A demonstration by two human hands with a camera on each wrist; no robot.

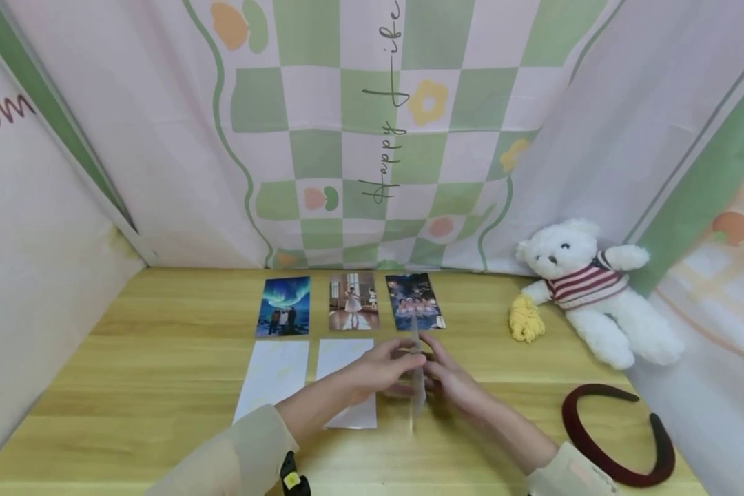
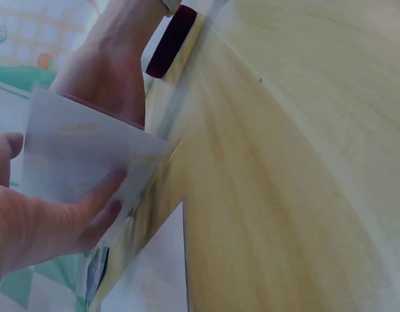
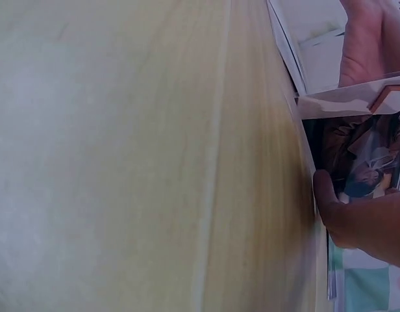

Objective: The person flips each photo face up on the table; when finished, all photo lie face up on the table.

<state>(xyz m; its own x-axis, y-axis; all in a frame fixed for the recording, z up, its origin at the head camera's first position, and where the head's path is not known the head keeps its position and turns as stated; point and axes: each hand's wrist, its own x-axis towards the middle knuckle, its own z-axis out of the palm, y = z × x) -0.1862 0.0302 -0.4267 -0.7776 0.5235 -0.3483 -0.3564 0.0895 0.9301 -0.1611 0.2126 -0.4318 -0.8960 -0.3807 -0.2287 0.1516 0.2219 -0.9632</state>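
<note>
Both hands hold a photo card [image 1: 418, 396] on edge over the table, seen nearly edge-on in the head view; I cannot tell whether it is one card or several together. My left hand [image 1: 381, 368] grips it from the left, its fingers on the white back [image 2: 89, 149] with faint yellow print. From the right, my right hand [image 1: 455, 382] holds the picture side [image 3: 359, 153], with a thumb near the edge. Beside the left forearm lie two white cards, one farther left [image 1: 275, 375] and one partly under the arm [image 1: 344, 358].
Along the back lie an aurora photo [image 1: 284, 306], a dancer photo [image 1: 353, 303] and a dark photo with pink figures [image 1: 415, 300]. A white teddy bear [image 1: 585, 282], yellow yarn [image 1: 525, 319] and a dark red headband [image 1: 573, 424] are to the right. A patterned curtain [image 1: 372, 158] closes the back.
</note>
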